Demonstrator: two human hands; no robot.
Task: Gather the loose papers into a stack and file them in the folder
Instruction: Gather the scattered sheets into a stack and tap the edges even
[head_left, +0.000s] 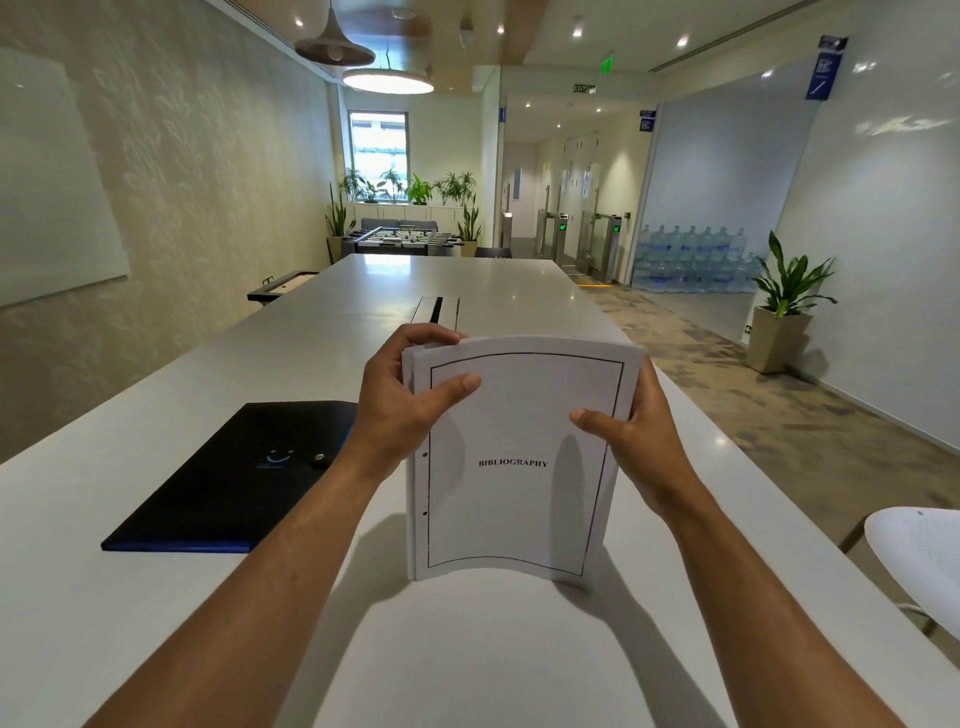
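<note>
A stack of white papers (519, 499) stands upright on its bottom edge on the white table (156, 597), top sheet reading "BIBLIOGRAPHY" with punched holes down the left side. My left hand (400, 400) grips the stack's upper left edge, thumb on the front sheet. My right hand (634, 441) holds the right edge, thumb on the front. A dark blue folder (228, 483) with a snap button lies shut and flat on the table, left of the stack, partly behind my left forearm.
A cable slot with a metal lid (436, 312) sits in the table just beyond the papers. A white chair (919, 561) stands off the table's right edge. A potted plant (784, 312) and several water bottles (691, 260) are farther right.
</note>
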